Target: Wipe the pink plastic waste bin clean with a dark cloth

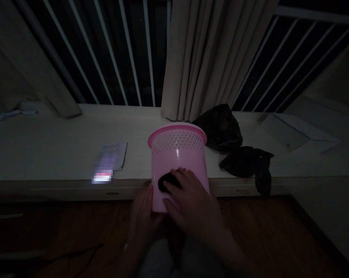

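A pink waste bin [178,158] with a band of honeycomb holes below its rim is tilted in front of me, its rim away from me. My left hand [142,214] grips its lower left side, the fingers partly hidden. Against the bin's near wall my right hand [188,200] presses a small black object [168,182], fingers curved over it. In this dim light I cannot tell what the black object is. Just right of the bin lies a black plastic bag [220,131], with a second black plastic bag [246,162] nearer the ledge's edge.
A white ledge [55,154] runs under barred windows [122,54] and beige curtains [191,58]. On its left lies a sheet of paper [121,154] beside a blurred bright patch. A clear boxlike object [302,133] is at the right. Below is brown wooden floor [264,231].
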Demonstrator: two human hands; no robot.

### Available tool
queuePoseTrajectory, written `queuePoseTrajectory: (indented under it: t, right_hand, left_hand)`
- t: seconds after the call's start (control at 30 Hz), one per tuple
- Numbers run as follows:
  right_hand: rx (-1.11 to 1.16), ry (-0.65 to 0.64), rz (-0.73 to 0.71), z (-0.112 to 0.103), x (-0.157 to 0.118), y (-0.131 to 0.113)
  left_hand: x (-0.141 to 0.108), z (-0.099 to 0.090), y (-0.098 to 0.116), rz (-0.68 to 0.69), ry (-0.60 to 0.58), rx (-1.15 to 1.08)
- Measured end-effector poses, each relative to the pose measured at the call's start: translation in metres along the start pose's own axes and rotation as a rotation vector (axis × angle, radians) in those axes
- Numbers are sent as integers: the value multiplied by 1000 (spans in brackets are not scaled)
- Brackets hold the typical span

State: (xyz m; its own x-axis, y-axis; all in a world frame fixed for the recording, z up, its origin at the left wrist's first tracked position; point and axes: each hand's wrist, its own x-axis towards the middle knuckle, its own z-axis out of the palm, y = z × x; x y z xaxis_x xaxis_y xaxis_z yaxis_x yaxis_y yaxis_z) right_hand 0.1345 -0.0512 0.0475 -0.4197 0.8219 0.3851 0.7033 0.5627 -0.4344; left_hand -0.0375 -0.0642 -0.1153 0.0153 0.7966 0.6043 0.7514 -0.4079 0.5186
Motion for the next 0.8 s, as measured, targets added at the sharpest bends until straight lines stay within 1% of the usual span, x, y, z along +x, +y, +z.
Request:
queuePoseTrajectory:
  t: [0.07, 0.13, 0.2, 0.3, 0.37, 0.43, 0.57, 0.7, 0.8]
  right_hand:
    - [14, 101, 88, -9, 3, 24]
    - [91, 201, 218, -9, 3, 48]
    - [186, 271, 307, -1, -1, 68]
    - [285, 366, 364, 18, -10, 85]
    - [327, 402, 381, 28, -15, 90]
    - [353, 400, 387, 33, -18, 91]
    - [379, 411, 382, 32, -16, 90]
    - [455, 448, 374, 27, -12, 90]
    - [562, 484, 391, 27, -10, 94]
  left_hand:
    - [3, -4, 3, 42, 28, 10]
    - [6, -7, 5, 46, 10, 4]
    - [7, -8, 6, 33, -2, -3]
    - [7, -6, 4, 53, 25, 6]
    - [6, -6, 2, 57, 23, 11]
    - [6, -6, 0, 76, 18, 8]
    - [7, -7, -1, 99, 23, 2]
    - [8, -9, 5, 32, -2, -24]
    - [10, -11, 10, -14, -12, -4]
